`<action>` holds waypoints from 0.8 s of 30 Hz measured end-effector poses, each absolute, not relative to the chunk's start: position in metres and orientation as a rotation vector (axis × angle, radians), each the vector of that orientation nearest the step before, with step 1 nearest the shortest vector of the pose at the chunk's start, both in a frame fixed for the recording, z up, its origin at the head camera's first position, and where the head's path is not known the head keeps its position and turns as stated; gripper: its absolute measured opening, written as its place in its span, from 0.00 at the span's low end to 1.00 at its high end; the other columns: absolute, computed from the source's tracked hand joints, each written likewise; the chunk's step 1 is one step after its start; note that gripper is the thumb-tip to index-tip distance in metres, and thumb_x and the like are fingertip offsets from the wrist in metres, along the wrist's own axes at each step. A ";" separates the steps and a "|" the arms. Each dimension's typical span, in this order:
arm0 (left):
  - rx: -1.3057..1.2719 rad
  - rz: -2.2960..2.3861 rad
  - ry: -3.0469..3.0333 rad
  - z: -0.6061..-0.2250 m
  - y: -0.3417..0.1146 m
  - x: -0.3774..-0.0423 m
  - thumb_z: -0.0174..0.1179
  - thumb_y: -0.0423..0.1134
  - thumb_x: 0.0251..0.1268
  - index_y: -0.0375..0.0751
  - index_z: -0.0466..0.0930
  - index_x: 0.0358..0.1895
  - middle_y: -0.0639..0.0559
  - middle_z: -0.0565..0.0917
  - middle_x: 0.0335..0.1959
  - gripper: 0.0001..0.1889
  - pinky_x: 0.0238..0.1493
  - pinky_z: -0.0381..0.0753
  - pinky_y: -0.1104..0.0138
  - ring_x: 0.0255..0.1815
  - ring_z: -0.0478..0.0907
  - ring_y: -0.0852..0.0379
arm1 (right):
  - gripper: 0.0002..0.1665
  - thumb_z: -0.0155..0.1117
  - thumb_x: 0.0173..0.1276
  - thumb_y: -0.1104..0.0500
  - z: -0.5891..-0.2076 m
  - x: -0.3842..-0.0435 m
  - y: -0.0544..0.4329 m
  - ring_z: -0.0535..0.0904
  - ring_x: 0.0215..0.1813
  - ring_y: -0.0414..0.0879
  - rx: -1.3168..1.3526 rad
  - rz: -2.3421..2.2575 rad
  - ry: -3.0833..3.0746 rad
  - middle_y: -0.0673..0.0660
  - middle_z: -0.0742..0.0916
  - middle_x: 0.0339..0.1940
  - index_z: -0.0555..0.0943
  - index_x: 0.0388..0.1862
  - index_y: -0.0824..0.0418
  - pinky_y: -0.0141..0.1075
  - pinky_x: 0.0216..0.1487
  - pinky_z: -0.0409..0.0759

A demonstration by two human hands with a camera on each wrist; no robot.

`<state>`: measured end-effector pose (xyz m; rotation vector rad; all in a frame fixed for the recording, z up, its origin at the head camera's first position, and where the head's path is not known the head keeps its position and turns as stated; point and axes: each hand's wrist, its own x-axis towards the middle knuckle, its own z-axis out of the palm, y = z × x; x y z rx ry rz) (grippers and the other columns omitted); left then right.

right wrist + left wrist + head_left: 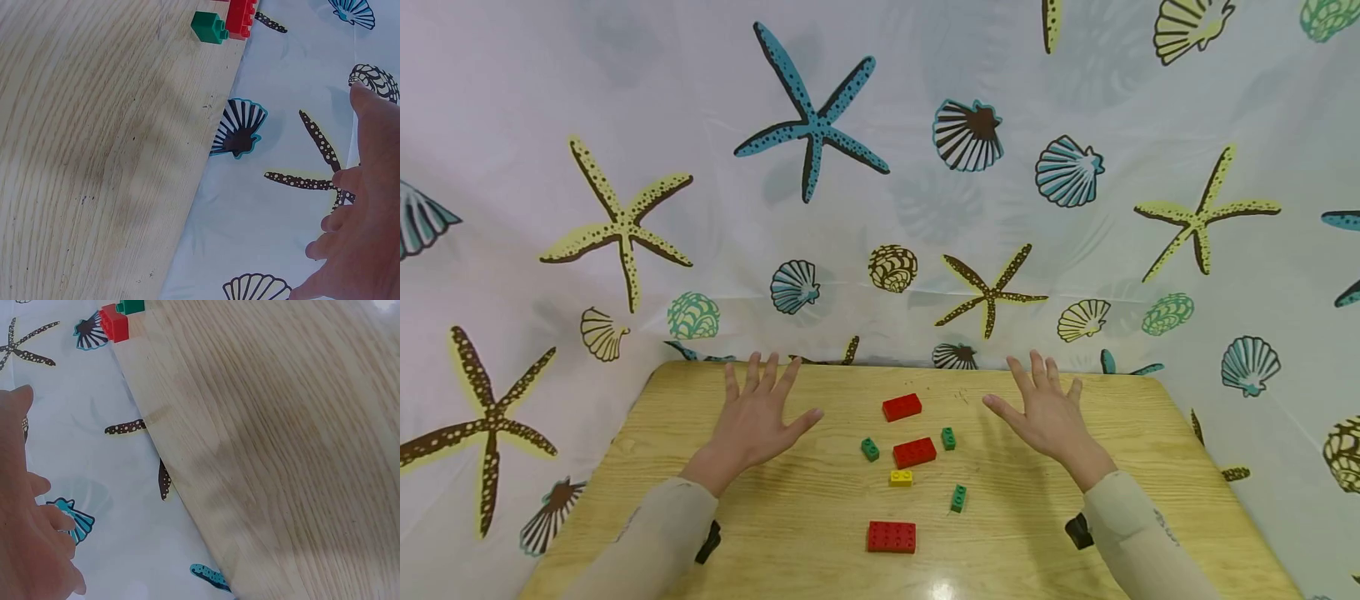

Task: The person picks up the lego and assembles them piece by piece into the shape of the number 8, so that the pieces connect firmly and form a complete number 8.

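Observation:
Both hands hover over the wooden table with fingers spread, holding nothing. My left hand (754, 422) is left of a loose group of toy bricks, and my right hand (1047, 417) is to their right. Three red bricks lie between them: one far back (902, 407), a middle one (914, 452) and a near one (891, 537). Around the middle one are a small yellow brick (901, 478) and three small green bricks, the left one (870, 449), the upper right one (948, 438) and the lower right one (958, 498). Neither hand touches a brick.
The wooden table (805, 533) has its far edge against a white cloth (865, 75) printed with starfish and shells, which also hangs at both sides. A black strap piece shows under each sleeve, at the left wrist (708, 542) and the right wrist (1079, 531).

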<state>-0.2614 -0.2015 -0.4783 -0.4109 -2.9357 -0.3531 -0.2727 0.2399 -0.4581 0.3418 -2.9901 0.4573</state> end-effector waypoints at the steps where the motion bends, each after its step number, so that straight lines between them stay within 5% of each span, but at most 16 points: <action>1: -0.412 -0.355 -2.935 -0.478 -0.201 -0.261 0.50 0.72 0.75 0.43 0.51 0.86 0.29 0.50 0.85 0.49 0.78 0.27 0.28 0.87 0.38 0.26 | 0.52 0.51 0.78 0.27 -0.458 -0.272 0.240 0.44 0.86 0.75 0.341 0.459 -2.991 0.71 0.51 0.88 0.54 0.88 0.55 0.84 0.72 0.40; 24: -0.413 -0.390 -2.919 -0.478 -0.200 -0.258 0.51 0.73 0.73 0.42 0.54 0.86 0.29 0.53 0.84 0.50 0.77 0.27 0.26 0.86 0.39 0.26 | 0.52 0.54 0.78 0.29 -0.458 -0.262 0.227 0.43 0.87 0.73 0.383 0.528 -2.975 0.70 0.51 0.88 0.53 0.88 0.56 0.83 0.72 0.38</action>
